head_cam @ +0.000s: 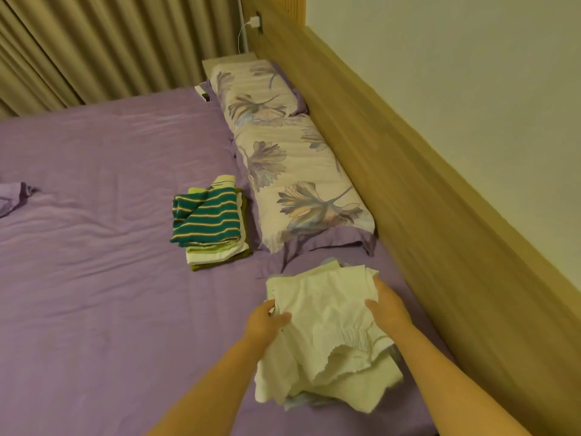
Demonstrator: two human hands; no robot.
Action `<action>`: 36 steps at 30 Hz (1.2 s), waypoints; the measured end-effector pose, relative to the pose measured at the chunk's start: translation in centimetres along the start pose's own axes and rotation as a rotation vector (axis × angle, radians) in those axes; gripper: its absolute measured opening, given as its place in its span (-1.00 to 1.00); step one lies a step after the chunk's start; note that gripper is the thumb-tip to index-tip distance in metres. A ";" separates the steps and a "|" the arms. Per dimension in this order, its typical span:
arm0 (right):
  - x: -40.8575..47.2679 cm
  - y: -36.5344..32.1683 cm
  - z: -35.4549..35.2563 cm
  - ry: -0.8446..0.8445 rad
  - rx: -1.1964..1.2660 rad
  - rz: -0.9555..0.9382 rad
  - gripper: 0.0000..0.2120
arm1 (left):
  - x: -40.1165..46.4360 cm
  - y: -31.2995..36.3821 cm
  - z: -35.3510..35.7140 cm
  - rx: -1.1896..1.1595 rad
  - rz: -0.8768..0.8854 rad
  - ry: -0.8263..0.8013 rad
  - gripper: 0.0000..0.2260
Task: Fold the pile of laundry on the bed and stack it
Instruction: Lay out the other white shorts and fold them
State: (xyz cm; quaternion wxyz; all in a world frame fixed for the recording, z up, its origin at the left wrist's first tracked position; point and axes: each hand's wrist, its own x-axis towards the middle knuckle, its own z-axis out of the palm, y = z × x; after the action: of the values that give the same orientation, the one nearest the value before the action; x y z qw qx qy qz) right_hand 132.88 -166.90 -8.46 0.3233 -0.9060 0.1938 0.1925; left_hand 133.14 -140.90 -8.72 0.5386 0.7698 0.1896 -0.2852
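My left hand (269, 319) pinches the white garment (327, 335) at its left edge; my right hand (387, 305) apparently grips its right side. A folded stack (210, 223) lies on the bed (94, 278) beside the pillows (292, 171).

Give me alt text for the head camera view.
Both hands, left and right, hold a white garment over a purple bed. A folded stack, topped with teal stripes, sits beside a floral pillow.

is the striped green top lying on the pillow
No, the striped top sits on the folded stack on the sheet, beside the pillow.
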 end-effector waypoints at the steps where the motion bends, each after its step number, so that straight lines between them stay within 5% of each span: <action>1: 0.5 0.2 0.3 -0.008 0.004 0.010 -0.39 | 0.4 -0.1 0.2 0.007 -0.012 0.010 -0.73; 7: 1.7 1.6 1.5 -0.043 0.102 0.117 -0.43 | 2.3 -1.8 1.2 0.238 -0.164 0.032 -0.61; 10: 1.7 1.3 2.1 -0.070 0.176 0.187 -0.22 | 2.9 -3.1 1.7 0.323 -0.262 0.044 -0.46; 13: 0.9 1.0 3.7 -0.163 -0.037 0.145 -0.04 | 2.6 -3.8 1.8 0.463 -0.322 0.072 -0.45; 19: -1.9 -0.5 4.6 -0.065 -0.436 0.241 -0.09 | 0.4 -4.6 0.1 0.511 -0.268 0.031 -0.47; 23: -3.1 -5.1 4.8 0.080 -0.716 -0.013 -0.25 | -2.1 -4.9 -3.2 0.567 -0.137 0.019 -0.42; 29: -7.3 -14.5 9.2 -0.025 -0.637 -0.401 -0.55 | -7.8 -5.5 -10.2 0.739 -0.033 0.088 -0.60; 36: -17.5 -23.8 19.1 -0.156 -0.705 -0.616 -0.61 | -18.0 -13.6 -22.6 0.855 -0.032 0.260 -0.58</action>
State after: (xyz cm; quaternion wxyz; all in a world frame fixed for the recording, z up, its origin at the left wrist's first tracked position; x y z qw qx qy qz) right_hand 125.09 -133.30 -1.67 0.0518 -0.9587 -0.1860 0.2091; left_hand 116.49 -114.74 -1.16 0.1390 0.9497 0.1327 -0.2474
